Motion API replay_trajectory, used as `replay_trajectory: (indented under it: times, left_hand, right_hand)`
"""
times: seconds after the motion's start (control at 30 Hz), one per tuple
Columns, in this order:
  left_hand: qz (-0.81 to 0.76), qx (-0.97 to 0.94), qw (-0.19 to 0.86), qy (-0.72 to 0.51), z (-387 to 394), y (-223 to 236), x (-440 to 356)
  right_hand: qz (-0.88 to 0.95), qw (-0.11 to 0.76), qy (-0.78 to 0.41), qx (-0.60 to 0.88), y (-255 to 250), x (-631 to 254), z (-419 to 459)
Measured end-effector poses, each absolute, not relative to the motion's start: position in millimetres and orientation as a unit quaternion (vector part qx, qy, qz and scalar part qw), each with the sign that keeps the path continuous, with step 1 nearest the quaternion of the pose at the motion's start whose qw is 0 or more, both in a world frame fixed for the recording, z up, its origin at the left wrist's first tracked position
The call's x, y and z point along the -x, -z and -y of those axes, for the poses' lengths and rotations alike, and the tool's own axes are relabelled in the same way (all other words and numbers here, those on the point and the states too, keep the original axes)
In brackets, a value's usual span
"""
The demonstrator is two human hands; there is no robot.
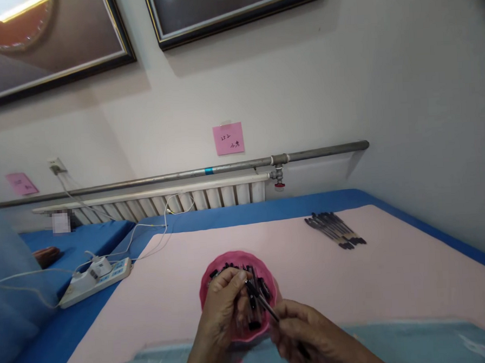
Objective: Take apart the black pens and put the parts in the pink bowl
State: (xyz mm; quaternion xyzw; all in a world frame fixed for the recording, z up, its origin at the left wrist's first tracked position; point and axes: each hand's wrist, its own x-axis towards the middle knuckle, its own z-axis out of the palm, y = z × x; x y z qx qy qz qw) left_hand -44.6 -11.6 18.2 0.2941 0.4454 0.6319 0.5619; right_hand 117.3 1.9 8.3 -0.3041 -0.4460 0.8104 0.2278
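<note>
My right hand [305,330] is closed around a dark pen [268,308], which slants up and left toward my other hand. Thumb and fingers of my left hand [224,299] are pinched together at the pen's upper end; a small dark piece shows at the fingertips, too small to name. Both hands are over the near side of a pink scalloped bowl [203,292]. Inside it lie black caps and clear pen barrels [255,305], partly hidden by my hands. To the right, several finished-looking pens [334,230] lie side by side in a fanned pile.
A pale pink sheet [162,283] covers the blue table [212,220]. At left a white power strip [97,281] with plugged-in chargers trails cables. Light blue cloth [397,344] lies along the near edge. Behind are a radiator [227,196] and a pipe [153,179].
</note>
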Motion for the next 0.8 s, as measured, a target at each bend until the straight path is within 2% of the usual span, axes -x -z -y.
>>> replay_trajectory:
  times: [0.1,0.27,0.43,0.67,0.8]
  left_hand:
    - [-0.447,-0.294,0.564,-0.629,11,-16,44]
    - [-0.443,-0.298,0.57,-0.624,10,-12,44]
    - [-0.446,-0.308,0.574,-0.613,10,-10,43]
    - [-0.446,-0.24,0.529,-0.681,6,-11,55]
    - [-0.435,-0.165,0.472,-0.749,4,-11,69]
  right_hand:
    - [0.417,0.193,-0.839,0.293,-10,-117,-2]
    - [0.423,0.239,-0.825,0.29,-11,-119,-2]
    - [0.427,0.188,-0.84,0.276,-5,-119,-3]
    - [0.588,0.247,-0.682,0.358,0,-120,-10]
    - [0.609,0.258,-0.649,0.377,-6,-122,-10]
